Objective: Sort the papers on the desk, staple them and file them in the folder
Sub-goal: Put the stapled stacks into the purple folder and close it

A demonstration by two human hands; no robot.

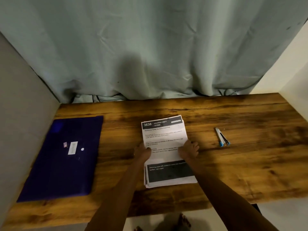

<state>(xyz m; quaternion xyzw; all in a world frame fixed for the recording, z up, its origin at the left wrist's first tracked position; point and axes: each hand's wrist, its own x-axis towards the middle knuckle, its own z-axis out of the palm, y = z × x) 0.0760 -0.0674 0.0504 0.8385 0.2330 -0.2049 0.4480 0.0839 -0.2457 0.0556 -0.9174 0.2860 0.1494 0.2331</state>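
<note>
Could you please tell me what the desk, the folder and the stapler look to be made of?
The desk looks like wood or a wood-look laminate: brown grain with dark streaks and a slight sheen. The folder seems to be smooth plastic, deep blue and evenly coloured, lying flat with a white label. The stapler appears to be white and blue plastic, perhaps with metal parts; it is too small to tell.

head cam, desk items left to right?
folder → left hand → papers → right hand → stapler
</note>
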